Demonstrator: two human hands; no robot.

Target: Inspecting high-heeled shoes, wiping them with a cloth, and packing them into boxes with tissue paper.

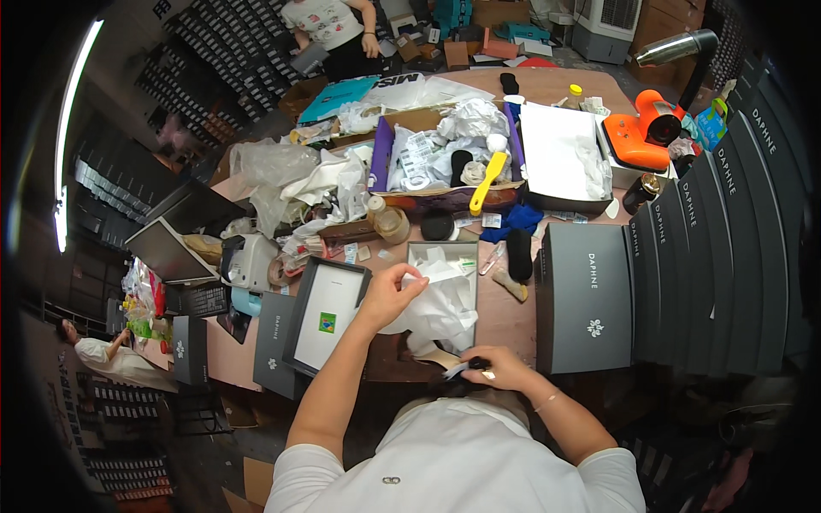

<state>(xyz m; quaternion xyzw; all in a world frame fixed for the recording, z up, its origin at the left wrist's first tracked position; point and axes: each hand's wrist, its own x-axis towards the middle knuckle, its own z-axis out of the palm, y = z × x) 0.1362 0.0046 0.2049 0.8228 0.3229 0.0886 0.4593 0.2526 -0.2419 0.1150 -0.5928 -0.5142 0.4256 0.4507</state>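
My left hand (392, 297) is raised over an open shoe box (472, 308), with its fingertips pinched on white tissue paper (440, 303). The crumpled tissue hangs over the box and hides most of its inside. Close to my body, at the table's front edge, my right hand (503, 369) is closed around a shoe (438, 356) with a beige insole and dark parts. My fingers and the tissue partly cover the shoe. Left of my left forearm lies a dark grey box lid (301, 321), its white inner side up with a small green sticker.
Tall stacks of dark grey shoe boxes (586, 299) stand at the right. Behind the open box are a purple carton (380, 158) full of paper, a yellow brush (487, 184), a jar (392, 224) and an orange machine (637, 141). Two other people (329, 26) are farther off.
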